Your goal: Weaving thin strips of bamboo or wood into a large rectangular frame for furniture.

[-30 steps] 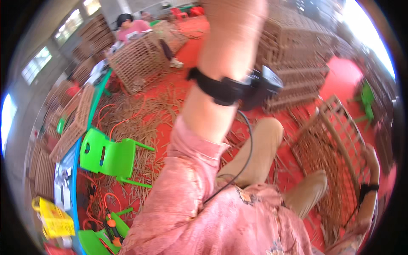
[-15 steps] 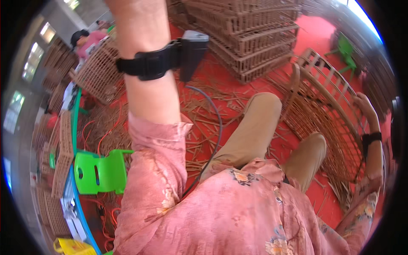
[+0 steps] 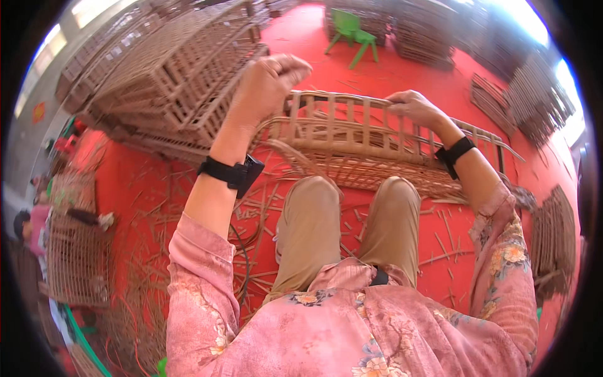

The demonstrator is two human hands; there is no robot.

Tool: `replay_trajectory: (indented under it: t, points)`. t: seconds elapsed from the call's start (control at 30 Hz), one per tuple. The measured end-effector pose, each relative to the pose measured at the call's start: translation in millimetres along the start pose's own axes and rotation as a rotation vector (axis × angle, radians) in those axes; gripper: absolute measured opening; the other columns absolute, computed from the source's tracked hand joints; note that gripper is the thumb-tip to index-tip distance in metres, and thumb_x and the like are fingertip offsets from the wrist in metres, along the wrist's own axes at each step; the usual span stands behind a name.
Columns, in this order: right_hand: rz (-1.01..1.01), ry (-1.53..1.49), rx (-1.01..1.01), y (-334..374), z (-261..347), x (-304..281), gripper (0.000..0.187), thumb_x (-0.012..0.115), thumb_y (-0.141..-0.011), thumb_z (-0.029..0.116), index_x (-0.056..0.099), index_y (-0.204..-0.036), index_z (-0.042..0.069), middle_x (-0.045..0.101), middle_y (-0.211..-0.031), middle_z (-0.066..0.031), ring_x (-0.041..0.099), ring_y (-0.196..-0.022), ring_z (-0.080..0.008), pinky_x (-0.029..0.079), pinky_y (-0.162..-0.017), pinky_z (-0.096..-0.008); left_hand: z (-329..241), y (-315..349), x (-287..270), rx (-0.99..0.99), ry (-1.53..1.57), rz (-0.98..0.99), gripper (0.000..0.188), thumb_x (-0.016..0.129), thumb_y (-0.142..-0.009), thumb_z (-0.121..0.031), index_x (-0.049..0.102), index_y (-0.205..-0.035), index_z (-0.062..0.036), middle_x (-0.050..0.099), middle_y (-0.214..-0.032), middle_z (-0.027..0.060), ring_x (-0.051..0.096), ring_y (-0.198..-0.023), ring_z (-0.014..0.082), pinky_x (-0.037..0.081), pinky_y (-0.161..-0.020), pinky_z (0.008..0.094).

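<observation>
A brown woven basket (image 3: 352,144) with an open slatted side stands before my knees. My right hand (image 3: 418,112) is closed on its upper rim, thumb and fingers bent over the strip. My left hand (image 3: 270,81) is raised just above the left end of the basket, its fingers curled in. Whether anything is in that hand cannot be made out. A curved loose band (image 3: 292,157) sticks out from the basket's left end toward my left knee. Loose strips lie inside the basket.
Stacked slatted crates (image 3: 182,81) stand close on the left, behind my left hand. A green chair (image 3: 353,34) is farther ahead. Scattered strips (image 3: 257,213) cover parts of the red floor (image 3: 440,232). Another person (image 3: 38,226) is at the far left near a crate (image 3: 78,257).
My left arm has come back from far forward, and the left hand is in view, curled. The view has turned right, bringing the basket in front of me. My right hand stays on its rim.
</observation>
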State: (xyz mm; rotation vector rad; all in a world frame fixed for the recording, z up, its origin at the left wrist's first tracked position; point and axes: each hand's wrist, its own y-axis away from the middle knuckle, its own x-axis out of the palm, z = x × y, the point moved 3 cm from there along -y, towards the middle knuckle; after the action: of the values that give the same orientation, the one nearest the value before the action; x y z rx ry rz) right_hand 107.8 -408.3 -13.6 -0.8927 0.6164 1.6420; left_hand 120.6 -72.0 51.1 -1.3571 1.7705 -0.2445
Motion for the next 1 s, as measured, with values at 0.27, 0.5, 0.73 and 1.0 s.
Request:
replay_trajectory:
  t: [0.27,0.5,0.73,1.0]
  points:
    - [-0.009,0.009,0.104,0,21,1,0.033,0.067,-0.091,0.024,0.069,-0.112,-0.001,0.066,-0.090,-0.0036,0.057,-0.085,-0.0129,0.048,-0.079,-0.0317,71,-30,75,-0.095,-0.060,0.567,0.037,0.066,-0.092,-0.035,0.070,-0.111,-0.0032,0.072,-0.097,0.0080,0.066,-0.094,0.0184,0.050,-0.088,0.0344]
    - [-0.021,-0.001,0.122,11,65,34,0.036,0.066,-0.089,0.028,0.070,-0.113,0.001,0.069,-0.093,-0.0100,0.064,-0.087,-0.0196,0.051,-0.081,-0.0350,85,-1,42,-0.423,0.122,0.685,0.028,0.066,-0.094,-0.029,0.068,-0.108,-0.0043,0.061,-0.092,0.0016,0.062,-0.090,0.0114,0.061,-0.072,0.0307]
    - [-0.141,-0.005,-0.005,15,86,77,0.037,0.066,-0.090,0.029,0.069,-0.115,0.002,0.072,-0.100,-0.0159,0.067,-0.094,-0.0268,0.051,-0.085,-0.0380,68,26,4,-0.446,0.094,0.627,0.020,0.064,-0.096,-0.022,0.065,-0.104,-0.0040,0.056,-0.088,-0.0006,0.061,-0.085,0.0081,0.063,-0.073,0.0300]
    - [-0.056,0.052,-0.151,20,88,82,0.047,0.067,-0.087,0.029,0.062,-0.122,-0.001,0.066,-0.114,-0.0227,0.061,-0.107,-0.0389,0.049,-0.092,-0.0440,122,43,-30,-0.432,-0.133,0.575,0.021,0.063,-0.097,-0.021,0.064,-0.108,-0.0033,0.062,-0.093,0.0020,0.065,-0.089,0.0119,0.051,-0.078,0.0282]
